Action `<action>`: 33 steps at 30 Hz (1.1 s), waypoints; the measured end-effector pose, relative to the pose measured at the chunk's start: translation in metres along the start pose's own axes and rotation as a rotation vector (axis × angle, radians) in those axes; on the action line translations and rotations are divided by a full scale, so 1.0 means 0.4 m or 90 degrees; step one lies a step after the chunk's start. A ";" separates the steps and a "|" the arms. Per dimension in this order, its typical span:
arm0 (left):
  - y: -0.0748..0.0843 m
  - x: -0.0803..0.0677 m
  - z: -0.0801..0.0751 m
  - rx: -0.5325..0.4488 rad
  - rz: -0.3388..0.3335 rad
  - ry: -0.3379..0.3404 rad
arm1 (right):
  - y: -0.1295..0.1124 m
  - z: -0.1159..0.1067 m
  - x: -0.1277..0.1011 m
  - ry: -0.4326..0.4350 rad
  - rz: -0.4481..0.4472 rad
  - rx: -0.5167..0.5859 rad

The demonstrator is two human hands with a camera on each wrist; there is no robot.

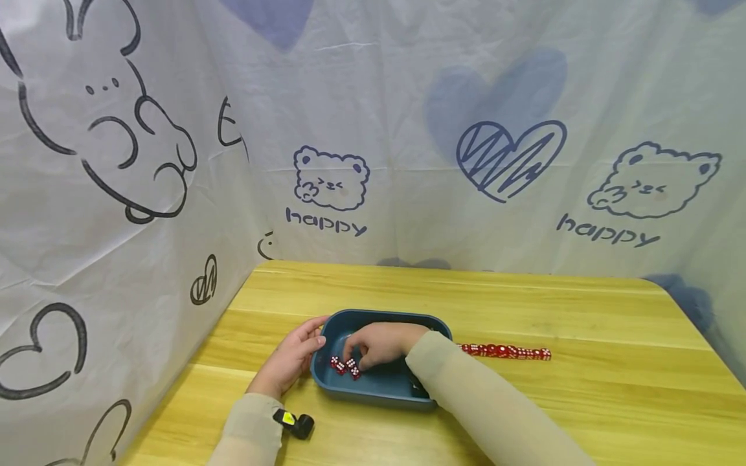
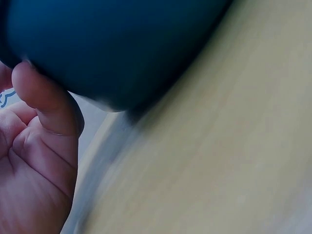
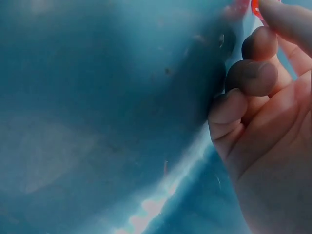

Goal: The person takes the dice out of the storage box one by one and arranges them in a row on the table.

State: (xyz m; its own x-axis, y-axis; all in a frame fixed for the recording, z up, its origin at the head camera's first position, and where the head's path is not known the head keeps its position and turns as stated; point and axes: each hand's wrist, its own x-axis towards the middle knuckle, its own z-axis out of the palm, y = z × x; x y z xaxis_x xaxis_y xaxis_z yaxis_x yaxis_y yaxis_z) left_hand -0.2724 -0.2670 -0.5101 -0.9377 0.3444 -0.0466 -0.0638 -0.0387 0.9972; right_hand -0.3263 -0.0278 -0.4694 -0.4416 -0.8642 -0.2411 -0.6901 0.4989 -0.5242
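A white printed cloth with bears, hearts and the word "happy" hangs behind and to the left of the blue tray, which sits on the yellow wooden table. Left of the tray, near the table's front edge, a small black and yellow device lies by the left sleeve. The left hand rests against the tray's left end, thumb on the rim and fingers lightly curled round the outer wall; in the left wrist view the thumb presses on the tray's dark blue side.

Inside the tray, toward its left part, lies a small cluster of red dice with white pips. The right hand reaches down into the tray just above and right of them, fingertips at the dice. In the right wrist view its fingers are curled, with something red pinched at the fingertips at the top edge, probably a die, though too little shows to be sure.

Right of the tray, touching or just beside its right end, a row of red dice stretches in a straight line across the table.
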 end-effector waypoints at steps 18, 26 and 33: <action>0.001 0.000 0.000 -0.006 0.008 -0.009 | 0.000 0.002 0.001 0.011 -0.016 -0.021; 0.003 0.000 0.003 -0.010 0.007 -0.014 | -0.007 -0.013 -0.006 0.066 -0.011 -0.032; 0.003 -0.002 0.001 -0.008 0.008 -0.015 | -0.034 -0.048 -0.019 0.108 0.018 -0.039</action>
State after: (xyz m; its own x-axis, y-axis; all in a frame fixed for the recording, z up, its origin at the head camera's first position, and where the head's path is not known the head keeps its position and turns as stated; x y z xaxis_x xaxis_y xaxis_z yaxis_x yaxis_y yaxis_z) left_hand -0.2717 -0.2668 -0.5090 -0.9300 0.3662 -0.0321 -0.0562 -0.0553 0.9969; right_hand -0.3248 -0.0269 -0.4449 -0.5482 -0.8290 -0.1111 -0.7077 0.5305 -0.4667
